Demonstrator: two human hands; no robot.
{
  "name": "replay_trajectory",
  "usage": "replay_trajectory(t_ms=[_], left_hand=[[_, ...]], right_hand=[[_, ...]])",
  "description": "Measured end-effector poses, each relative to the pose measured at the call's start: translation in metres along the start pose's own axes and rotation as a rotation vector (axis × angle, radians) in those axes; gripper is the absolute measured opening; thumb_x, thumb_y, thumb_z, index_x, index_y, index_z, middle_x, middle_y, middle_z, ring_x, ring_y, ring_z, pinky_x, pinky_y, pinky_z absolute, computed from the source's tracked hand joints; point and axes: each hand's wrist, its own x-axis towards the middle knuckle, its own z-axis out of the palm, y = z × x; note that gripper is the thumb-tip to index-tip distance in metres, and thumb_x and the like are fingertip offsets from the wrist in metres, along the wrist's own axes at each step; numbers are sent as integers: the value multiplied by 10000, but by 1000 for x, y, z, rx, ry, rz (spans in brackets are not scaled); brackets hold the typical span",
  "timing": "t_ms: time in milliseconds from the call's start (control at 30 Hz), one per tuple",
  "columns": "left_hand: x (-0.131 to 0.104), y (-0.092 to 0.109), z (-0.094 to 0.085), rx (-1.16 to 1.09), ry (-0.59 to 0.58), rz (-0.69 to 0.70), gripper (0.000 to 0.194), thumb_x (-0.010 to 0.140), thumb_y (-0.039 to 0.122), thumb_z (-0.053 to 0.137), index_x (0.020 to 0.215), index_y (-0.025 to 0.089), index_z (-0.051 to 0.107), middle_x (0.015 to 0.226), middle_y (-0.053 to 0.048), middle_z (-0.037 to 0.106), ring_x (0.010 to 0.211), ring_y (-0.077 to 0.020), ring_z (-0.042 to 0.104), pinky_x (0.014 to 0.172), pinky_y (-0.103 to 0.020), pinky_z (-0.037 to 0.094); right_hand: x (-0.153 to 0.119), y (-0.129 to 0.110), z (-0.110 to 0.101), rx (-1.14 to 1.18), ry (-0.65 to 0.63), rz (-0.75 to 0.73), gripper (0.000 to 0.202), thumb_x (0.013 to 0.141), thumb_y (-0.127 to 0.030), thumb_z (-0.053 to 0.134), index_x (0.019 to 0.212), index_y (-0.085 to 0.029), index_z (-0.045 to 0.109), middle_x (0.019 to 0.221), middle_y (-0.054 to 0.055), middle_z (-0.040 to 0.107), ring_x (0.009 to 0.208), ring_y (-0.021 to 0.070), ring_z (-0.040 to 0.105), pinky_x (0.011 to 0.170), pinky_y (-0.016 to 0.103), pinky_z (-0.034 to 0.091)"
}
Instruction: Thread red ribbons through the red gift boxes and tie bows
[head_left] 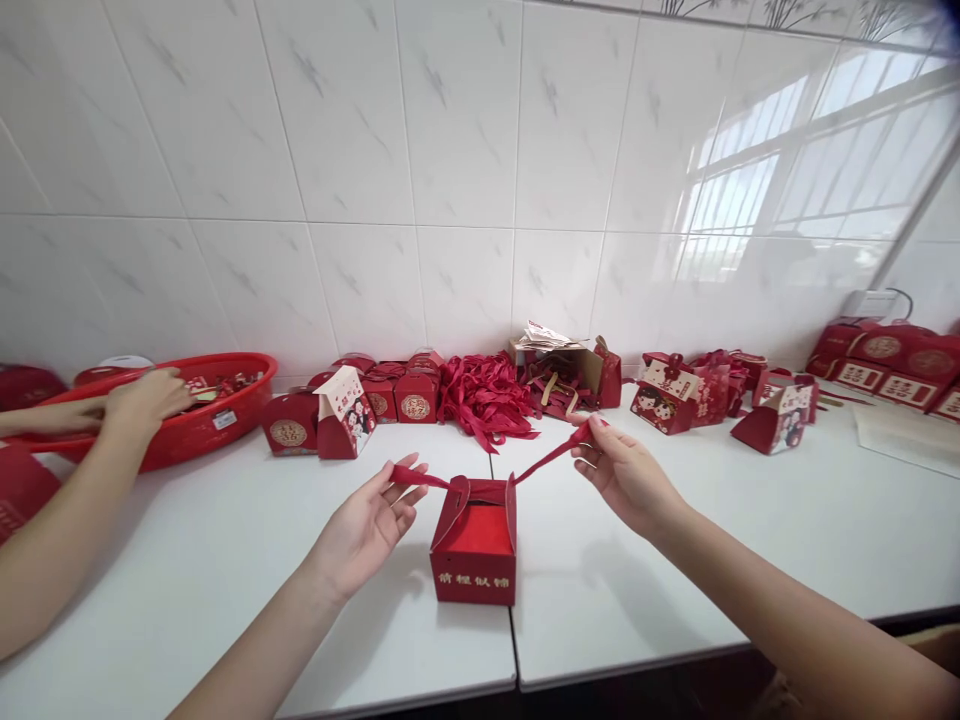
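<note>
A small red gift box [474, 578] with gold characters on its front stands upright on the white table, across the seam. Its two curved side flaps rise at the top, and a red ribbon [541, 464] passes through them. My left hand [369, 522] pinches one ribbon end at the box's left, palm partly turned up. To the right and a little higher, my right hand [628, 478] grips the other end between thumb and fingers. Both ends are drawn outward from the flaps, and neither hand touches the box itself.
Another person's hands [146, 405] reach into a red basin [251, 392] at left. Along the wall sit finished-looking red boxes [346, 415], a heap of red ribbons [486, 395] and a carton [589, 365] of ribbons. More boxes [776, 412] stand at right. The table's front edge is close.
</note>
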Motion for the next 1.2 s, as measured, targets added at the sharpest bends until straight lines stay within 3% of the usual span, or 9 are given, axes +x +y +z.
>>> replay_trajectory(t_ms=[167, 467, 600, 733, 833, 933, 1067, 1200], left_hand=[[-7, 2, -5, 15, 101, 49, 187, 875, 117, 530, 1011, 155, 654, 783, -16, 628, 613, -77, 635, 418, -122, 472], [-24, -9, -27, -53, 232, -105, 100, 868, 78, 516, 865, 132, 601, 755, -31, 639, 677, -138, 677, 481, -190, 538], [-28, -11, -37, -72, 242, -99, 113, 871, 81, 515, 906, 136, 607, 820, -36, 646, 706, -133, 679, 484, -186, 540], [-35, -3, -36, -124, 219, -74, 159, 882, 72, 487, 907, 150, 624, 829, -33, 639, 733, -128, 675, 503, -183, 547], [-38, 9, -28, -149, 142, 8, 211, 901, 75, 440, 827, 135, 628, 811, -47, 633, 765, -137, 668, 508, -174, 538], [-35, 24, -13, -99, 50, 155, 254, 906, 76, 419, 778, 122, 634, 797, -54, 633, 760, -136, 656, 563, -188, 546], [-30, 38, 20, 15, -56, 379, 168, 853, 61, 512, 787, 123, 652, 731, -27, 618, 667, -92, 604, 582, -169, 502], [-31, 44, 58, 163, -231, 496, 33, 779, 172, 647, 793, 142, 645, 710, -4, 611, 647, -83, 553, 518, -169, 404]], right_hand=[[-7, -1, -12, -75, 50, 29, 310, 709, -463, 713, 894, -215, 708, 688, -10, 549, 658, 104, 505, 636, 243, 426], [-36, 23, -33, -156, -2, 169, 311, 761, -486, 655, 842, -187, 680, 651, -10, 478, 560, 93, 396, 550, 246, 349], [-37, 36, -43, -132, 22, 211, 254, 773, -471, 639, 808, -221, 661, 834, 19, 552, 567, 101, 400, 547, 262, 382], [-31, 40, -50, -165, 59, 217, 242, 801, -485, 588, 869, -263, 657, 934, 39, 599, 640, 148, 489, 615, 312, 457], [-24, 32, -47, -122, 108, 157, 207, 798, -469, 602, 851, -277, 659, 1001, 35, 628, 846, 192, 567, 729, 334, 484], [-14, 16, -34, -60, 131, 29, 170, 759, -432, 667, 809, -270, 677, 1058, 12, 633, 1017, 187, 549, 819, 317, 468], [-1, -9, -5, -85, 125, -158, 204, 683, -391, 750, 822, -252, 697, 934, 12, 655, 934, 169, 579, 849, 326, 453], [8, -28, 29, -195, -19, -325, 299, 715, -466, 700, 849, -199, 699, 810, 43, 679, 866, 194, 618, 843, 361, 460]])
